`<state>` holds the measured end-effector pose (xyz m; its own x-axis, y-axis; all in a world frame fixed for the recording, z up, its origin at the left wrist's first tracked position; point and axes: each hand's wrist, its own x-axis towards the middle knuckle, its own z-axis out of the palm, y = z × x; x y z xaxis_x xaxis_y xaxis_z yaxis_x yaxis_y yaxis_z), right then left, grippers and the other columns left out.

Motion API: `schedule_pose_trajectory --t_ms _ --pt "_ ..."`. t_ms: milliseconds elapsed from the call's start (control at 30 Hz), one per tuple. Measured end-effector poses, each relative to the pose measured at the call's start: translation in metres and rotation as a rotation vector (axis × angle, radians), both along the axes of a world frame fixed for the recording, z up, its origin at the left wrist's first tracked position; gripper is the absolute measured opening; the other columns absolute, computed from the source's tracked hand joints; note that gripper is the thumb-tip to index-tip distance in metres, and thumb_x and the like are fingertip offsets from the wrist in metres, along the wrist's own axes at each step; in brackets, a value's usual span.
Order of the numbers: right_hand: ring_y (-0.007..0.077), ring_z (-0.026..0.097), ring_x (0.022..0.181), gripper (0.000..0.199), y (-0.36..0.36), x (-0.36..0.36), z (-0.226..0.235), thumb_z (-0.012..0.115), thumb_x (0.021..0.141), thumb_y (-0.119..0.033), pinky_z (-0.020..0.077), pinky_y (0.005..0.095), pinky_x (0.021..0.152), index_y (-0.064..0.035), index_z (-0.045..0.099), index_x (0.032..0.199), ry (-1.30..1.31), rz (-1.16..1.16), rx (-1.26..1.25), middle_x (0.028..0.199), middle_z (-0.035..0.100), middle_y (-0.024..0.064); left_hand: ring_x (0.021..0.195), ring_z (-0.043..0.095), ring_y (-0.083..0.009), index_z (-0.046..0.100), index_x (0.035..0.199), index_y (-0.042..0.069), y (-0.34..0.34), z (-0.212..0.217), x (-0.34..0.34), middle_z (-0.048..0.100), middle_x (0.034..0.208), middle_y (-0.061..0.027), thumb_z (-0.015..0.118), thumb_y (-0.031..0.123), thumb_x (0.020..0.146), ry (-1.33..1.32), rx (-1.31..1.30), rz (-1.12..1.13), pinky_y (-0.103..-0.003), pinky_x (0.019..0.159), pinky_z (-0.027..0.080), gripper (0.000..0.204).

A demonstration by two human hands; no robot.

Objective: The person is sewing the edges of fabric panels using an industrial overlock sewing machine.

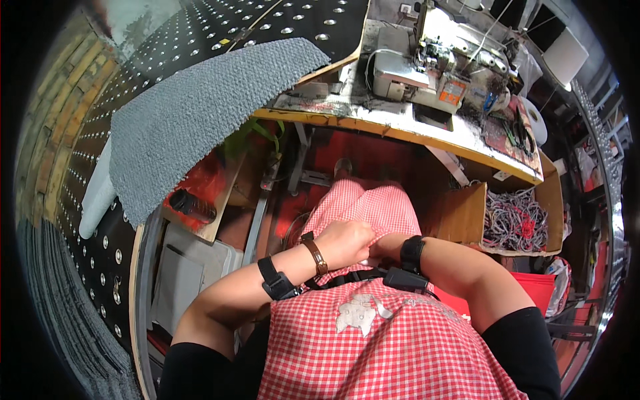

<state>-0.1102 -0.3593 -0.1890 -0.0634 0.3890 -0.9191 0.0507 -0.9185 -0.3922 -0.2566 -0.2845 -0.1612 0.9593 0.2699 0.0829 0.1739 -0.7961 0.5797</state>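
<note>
Both hands meet over my lap, in front of the red-and-white checked apron (373, 320). My left hand (348, 243) is closed, with its fingers curled inward; what they hold, if anything, is hidden. Close against it lies my right hand (381, 247), mostly covered by the left one, so its fingers do not show. A small black device (405, 281) on a dark strap sits at my waist, just below the hands. To the left, a grey textured fabric piece (200, 107) drapes over the edge of a black table studded with metal balls (293, 17).
An overlock sewing machine (460, 60) stands on the worn worktable (373, 120) ahead, with scissors (523, 133) at its right. Below right is a cardboard box (463, 217) of tangled fabric strips (513, 220). Stacked dark fabric (60, 307) fills the far left.
</note>
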Motion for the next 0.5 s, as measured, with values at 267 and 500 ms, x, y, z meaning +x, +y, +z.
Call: schedule_pose_trajectory --t_ms 267,500 --pt "0.0137 0.051 0.057 0.023 0.006 -0.012 0.022 0.048 0.087 -0.030 0.0405 0.0290 0.052 -0.0141 0.065 0.088 0.000 0.478 0.382 0.069 0.059 0.0030 0.069 0.058 -0.0311 0.055 0.071 0.004 0.014 0.007 -0.009 0.056 0.073 -0.0105 0.056 0.014 0.070 -0.083 0.064 0.037 -0.040 0.059 0.047 0.010" --pt "0.0368 0.060 0.085 0.021 -0.003 -0.017 0.066 0.048 0.088 -0.015 0.0473 0.0406 0.077 -0.0006 0.058 0.100 -0.413 1.276 0.888 0.097 0.062 0.0211 0.070 0.056 -0.0307 0.053 0.072 0.005 0.019 0.032 -0.022 0.053 0.073 -0.0103 0.057 0.014 0.071 -0.013 -0.004 0.051 -0.039 0.059 0.046 0.011"
